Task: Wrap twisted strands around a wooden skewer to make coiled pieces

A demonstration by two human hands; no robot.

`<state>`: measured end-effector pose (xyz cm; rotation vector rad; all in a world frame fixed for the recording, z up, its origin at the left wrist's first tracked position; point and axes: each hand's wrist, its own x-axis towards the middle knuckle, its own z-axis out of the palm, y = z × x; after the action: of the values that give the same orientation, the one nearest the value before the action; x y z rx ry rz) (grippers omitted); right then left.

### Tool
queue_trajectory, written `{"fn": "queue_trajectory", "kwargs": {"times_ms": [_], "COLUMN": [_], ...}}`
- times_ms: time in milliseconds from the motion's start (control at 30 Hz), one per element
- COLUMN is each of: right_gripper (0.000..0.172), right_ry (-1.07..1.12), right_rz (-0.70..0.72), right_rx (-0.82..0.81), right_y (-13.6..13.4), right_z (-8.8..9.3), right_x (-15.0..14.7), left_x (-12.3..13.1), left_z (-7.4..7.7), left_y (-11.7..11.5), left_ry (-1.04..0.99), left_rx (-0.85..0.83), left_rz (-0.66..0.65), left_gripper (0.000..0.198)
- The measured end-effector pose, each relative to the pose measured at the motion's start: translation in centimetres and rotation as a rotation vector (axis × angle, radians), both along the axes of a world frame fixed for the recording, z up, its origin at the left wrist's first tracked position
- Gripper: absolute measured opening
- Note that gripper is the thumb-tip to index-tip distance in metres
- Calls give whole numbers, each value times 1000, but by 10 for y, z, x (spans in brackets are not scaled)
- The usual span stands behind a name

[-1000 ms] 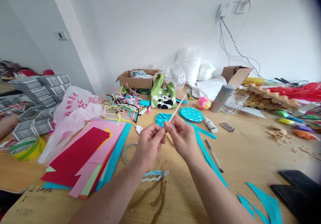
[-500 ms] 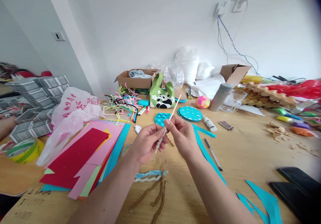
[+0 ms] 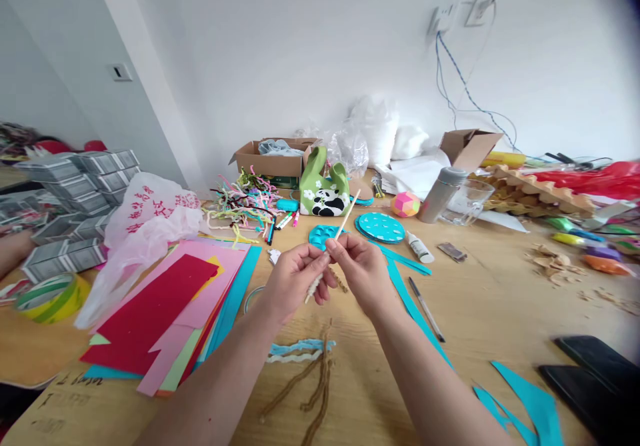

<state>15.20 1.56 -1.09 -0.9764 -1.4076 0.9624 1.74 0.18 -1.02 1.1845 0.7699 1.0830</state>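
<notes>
Stick (image 3: pixel 348 213), pale and slender, slants upward nearer than the green panda bag (image 3: pixel 325 196), whitish fuzz (image 3: pixel 313 289) around its lower part. The left hand (image 3: pixel 296 283) pinches it low, thumb against fingers; the right hand (image 3: pixel 363 271) pinches higher. Left of the bag lies a colourful tangle (image 3: pixel 245 203); right, a faceted ball (image 3: pixel 405 204); well in front, brown strands (image 3: pixel 325 389).

Left fingers (image 3: pixel 313 270) and right fingers (image 3: pixel 343 257) pinch close together.

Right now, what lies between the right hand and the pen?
A turquoise strip on the table; the head view shows it between the right hand and the pen.
</notes>
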Motion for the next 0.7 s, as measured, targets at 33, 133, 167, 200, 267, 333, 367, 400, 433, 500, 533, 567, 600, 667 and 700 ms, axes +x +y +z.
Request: {"fn": "queue_trajectory", "kwargs": {"times_ms": [33, 133, 167, 200, 267, 333, 367, 400, 433, 500, 533, 567, 600, 667, 700], "right_gripper": [40, 46, 49, 51, 50, 46, 44, 42, 41, 39, 39, 38, 38, 38, 38], "right_ry": [6, 40, 61, 84, 110, 91, 74, 62, 55, 55, 60, 64, 66, 57, 42], "right_rz": [31, 108, 109, 100, 66, 43, 37, 34, 37, 67, 87, 105, 118, 118, 109], "right_rx": [-12, -27, -27, -28, -37, -49, -57, -64, -71, -84, -90, -94, -95, -86, -78], "right_y": [1, 4, 5, 6, 7, 6, 5, 4, 3, 2, 2, 2, 2, 3, 3], "right_z": [1, 3, 3, 3, 3, 5, 5, 6, 7, 8, 8, 8, 7, 7, 7], "right_x": [1, 6, 7, 8, 9, 9, 9, 9, 9, 9, 8, 8, 8, 9, 9], "left_x": [-1, -2, -2, -1, 0, 1, 1, 2, 2, 2, 2, 1, 1, 1, 2], "left_z": [0, -1, -2, -2, -2, -2, -2, -1, -1, -1, -1, -1, -1, -1, -1], "left_y": [1, 1, 1, 1, 1, 0, 0, 0, 0, 1, 1, 1, 1, 0, 0], "left_ry": [2, 6, 10, 16, 34, 47, 50, 51, 49, 41, 39, 39, 43, 58, 71], "left_rx": [7, 22, 22, 20, 14, 9, 6, 1, -5, -21, -29, -36, -39, -32, -21], "left_rz": [15, 44, 47, 48, 49, 49, 47, 46, 44, 44, 45, 46, 46, 56, 68], "left_gripper": [27, 26, 26, 26, 26, 27, 28, 28, 29, 29, 29, 29, 29, 28, 28]}}
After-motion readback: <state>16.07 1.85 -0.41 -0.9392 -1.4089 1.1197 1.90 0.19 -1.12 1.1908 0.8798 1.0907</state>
